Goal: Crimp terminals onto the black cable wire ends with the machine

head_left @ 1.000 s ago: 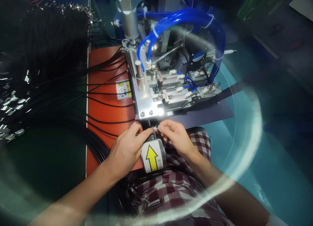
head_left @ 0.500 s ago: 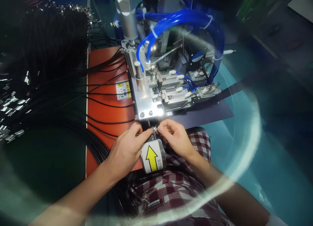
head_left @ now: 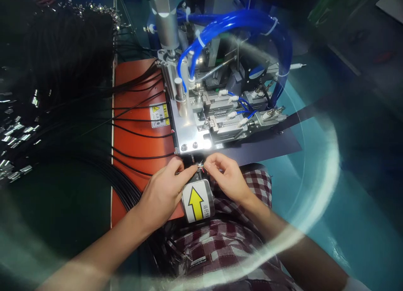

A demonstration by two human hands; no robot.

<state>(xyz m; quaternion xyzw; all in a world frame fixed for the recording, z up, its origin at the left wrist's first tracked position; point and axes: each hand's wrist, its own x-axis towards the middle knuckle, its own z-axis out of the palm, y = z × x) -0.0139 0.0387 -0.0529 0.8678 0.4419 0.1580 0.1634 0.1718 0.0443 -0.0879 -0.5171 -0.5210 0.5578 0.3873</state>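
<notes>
- left hand (head_left: 163, 192) and right hand (head_left: 229, 179) both pinch tiny wires (head_left: 200, 166);
- shiny machine (head_left: 192, 133) fills the far side;
- yellow arrow (head_left: 195, 205), near;
- black cables (head_left: 127, 191), left

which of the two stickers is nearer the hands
The arrow sticker, right beside the left hand: it bears one big yellow arrow. The warning sticker, with a small yellow triangle, lies farther off on the orange panel.

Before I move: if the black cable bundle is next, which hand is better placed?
Left, most likely: the left hand shows against the orange plate, beside the black cable bundle; the right hand is farther off, beyond the fine wires. Both hands are at those wires, though.
</notes>
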